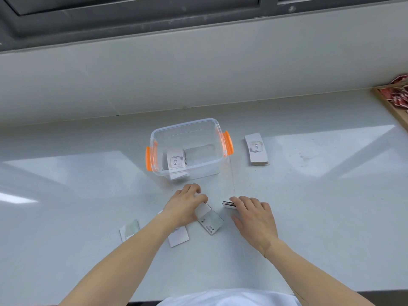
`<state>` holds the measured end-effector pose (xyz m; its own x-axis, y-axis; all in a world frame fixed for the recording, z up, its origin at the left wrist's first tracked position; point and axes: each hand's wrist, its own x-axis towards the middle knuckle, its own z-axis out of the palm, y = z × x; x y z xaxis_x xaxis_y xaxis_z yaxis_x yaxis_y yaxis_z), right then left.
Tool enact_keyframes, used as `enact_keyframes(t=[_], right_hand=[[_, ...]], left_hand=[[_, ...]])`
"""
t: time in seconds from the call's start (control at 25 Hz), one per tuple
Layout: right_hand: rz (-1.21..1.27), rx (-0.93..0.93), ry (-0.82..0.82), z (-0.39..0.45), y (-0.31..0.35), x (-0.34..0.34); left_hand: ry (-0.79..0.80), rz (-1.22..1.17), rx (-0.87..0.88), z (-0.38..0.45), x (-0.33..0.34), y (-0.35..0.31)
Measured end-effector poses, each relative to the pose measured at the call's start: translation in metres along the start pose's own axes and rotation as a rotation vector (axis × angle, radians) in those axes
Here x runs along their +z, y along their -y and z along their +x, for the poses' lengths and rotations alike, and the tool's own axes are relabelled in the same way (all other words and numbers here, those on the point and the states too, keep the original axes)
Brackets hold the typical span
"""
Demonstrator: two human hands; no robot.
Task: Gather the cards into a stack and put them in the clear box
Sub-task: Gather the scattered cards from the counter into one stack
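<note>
Few loose cards [210, 224]: thin, light, slick; pinch your edges.
Left hand [184, 207]: fingers curled on one card.
Right hand [254, 215]: closed around small stack [228, 204].
Clear box [176, 132]: open.

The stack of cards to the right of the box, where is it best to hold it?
Probably by its two long edges, from above: the stack lies flat on the table, apart from the box, with both long sides free.
</note>
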<state>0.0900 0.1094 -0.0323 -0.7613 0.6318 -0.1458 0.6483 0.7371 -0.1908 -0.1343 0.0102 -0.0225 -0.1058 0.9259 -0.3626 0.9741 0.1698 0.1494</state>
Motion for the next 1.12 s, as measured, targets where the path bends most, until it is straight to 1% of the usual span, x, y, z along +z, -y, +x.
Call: enact_keyframes(t=[0.2,0.36,0.44,0.56,0.68,0.76,0.84,1.0,1.12], right_hand=[[0.005,-0.003,0.001,0.000,-0.001,0.001],[0.013,-0.005,-0.007,0.001,-0.002,0.002],[0.024,-0.004,-0.006,0.000,-0.001,0.003],[0.045,0.000,-0.025,-0.002,0.001,0.004],[0.105,0.058,-0.054,-0.003,0.001,0.006],[0.139,0.083,-0.062,-0.003,0.002,0.008],[0.141,0.076,-0.072,-0.003,0.003,0.010],[0.094,0.023,-0.070,-0.003,0.002,0.010],[0.079,0.033,-0.076,0.002,-0.001,0.008]], left_hand=[[-0.106,-0.125,-0.071,-0.015,0.002,0.017],[-0.286,-0.138,-0.212,-0.020,-0.002,0.028],[-0.337,-0.136,-0.236,-0.017,-0.005,0.019],[-0.373,-0.137,-0.202,-0.009,-0.002,-0.013],[-0.323,-0.194,-0.133,0.001,0.006,-0.037],[-0.293,-0.240,-0.130,0.004,0.009,-0.043],[-0.268,-0.273,-0.116,0.004,0.011,-0.045],[-0.225,-0.353,-0.024,0.014,0.004,-0.052],[-0.151,-0.417,0.043,0.026,0.001,-0.064]])
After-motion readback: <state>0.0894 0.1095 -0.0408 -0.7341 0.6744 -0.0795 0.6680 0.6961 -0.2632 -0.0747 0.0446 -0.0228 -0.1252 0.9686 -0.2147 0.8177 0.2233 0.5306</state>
